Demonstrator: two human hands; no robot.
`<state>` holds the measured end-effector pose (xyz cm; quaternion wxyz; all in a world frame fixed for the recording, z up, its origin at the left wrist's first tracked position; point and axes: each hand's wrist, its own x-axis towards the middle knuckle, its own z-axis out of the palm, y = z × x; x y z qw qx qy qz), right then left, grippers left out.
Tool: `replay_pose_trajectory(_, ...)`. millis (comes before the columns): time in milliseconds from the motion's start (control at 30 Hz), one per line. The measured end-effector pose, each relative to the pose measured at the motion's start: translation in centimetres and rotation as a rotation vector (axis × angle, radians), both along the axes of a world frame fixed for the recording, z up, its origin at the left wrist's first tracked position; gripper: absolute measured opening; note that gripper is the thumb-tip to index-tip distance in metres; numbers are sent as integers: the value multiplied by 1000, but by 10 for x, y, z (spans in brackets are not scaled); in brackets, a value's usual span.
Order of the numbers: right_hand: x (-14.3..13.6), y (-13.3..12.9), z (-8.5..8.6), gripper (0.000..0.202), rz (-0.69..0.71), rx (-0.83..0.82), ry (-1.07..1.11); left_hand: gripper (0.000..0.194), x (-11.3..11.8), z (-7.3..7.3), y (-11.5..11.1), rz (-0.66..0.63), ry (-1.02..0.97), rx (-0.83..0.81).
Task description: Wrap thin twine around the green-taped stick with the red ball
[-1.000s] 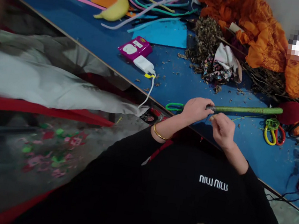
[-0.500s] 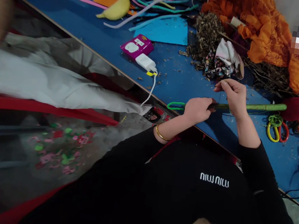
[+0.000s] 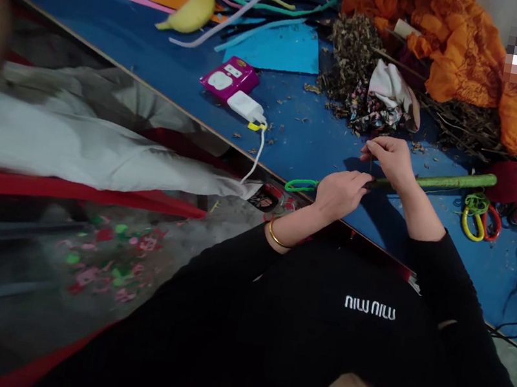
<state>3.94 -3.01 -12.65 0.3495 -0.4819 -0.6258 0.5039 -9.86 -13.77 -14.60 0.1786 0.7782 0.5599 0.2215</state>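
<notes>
My left hand (image 3: 341, 192) curls closed round the green stick (image 3: 457, 181); my right hand (image 3: 394, 161) pinches fine thread (image 3: 370, 167), which could slacken if that pinch slips

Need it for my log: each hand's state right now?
Left hand: closed on the green stick.
Right hand: fingers pinched closed; anything held too small to tell.

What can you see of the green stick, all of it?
The green stick is long, slim and nearly straight, with brownish marks; its material is unclear. In view it slopes gently up to the right over the blue table. The left hand grips its darker end; the right wrist hides part of it. Its other end overlaps a dark red rounded thing; whether they touch, I cannot tell.
</notes>
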Motion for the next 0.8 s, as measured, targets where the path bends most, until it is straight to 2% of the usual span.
replay_pose_trajectory(100, 5, -3, 9, 25, 21, 5, 27, 29, 0, -1, 2, 55, -74, -20)
replay_pose_trajectory(200, 29, -8, 30, 24, 18, -32, 29, 26, -4, 7, 6, 116, -127, -64)
replay_pose_trajectory(400, 133, -16, 86, 20, 11, -174, -159, 24, -28, 27, 11, 170, -188, -104)
replay_pose_trajectory(467, 167, -19, 100, 12, -63, -187, -219, 24, -39, 31, 12, 188, -182, -97)
replay_pose_trajectory(533, 196, -21, 110, 17, -193, -127, -229, 24, -49, 33, 12, 200, -176, -93)
replay_pose_trajectory(633, 227, -15, 116, 27, -456, 66, -125, 23, -64, 35, 13, 218, -180, -101)
replay_pose_trajectory(700, 244, -2, 113, 28, -614, 133, -63, 24, -76, 37, 14, 224, -198, -126)
replay_pose_trajectory(767, 257, 18, 103, 31, -676, 215, -81, 24, -86, 39, 15, 209, -238, -149)
replay_pose_trajectory(800, 263, 27, 96, 34, -634, 298, -145, 24, -91, 41, 15, 197, -267, -157)
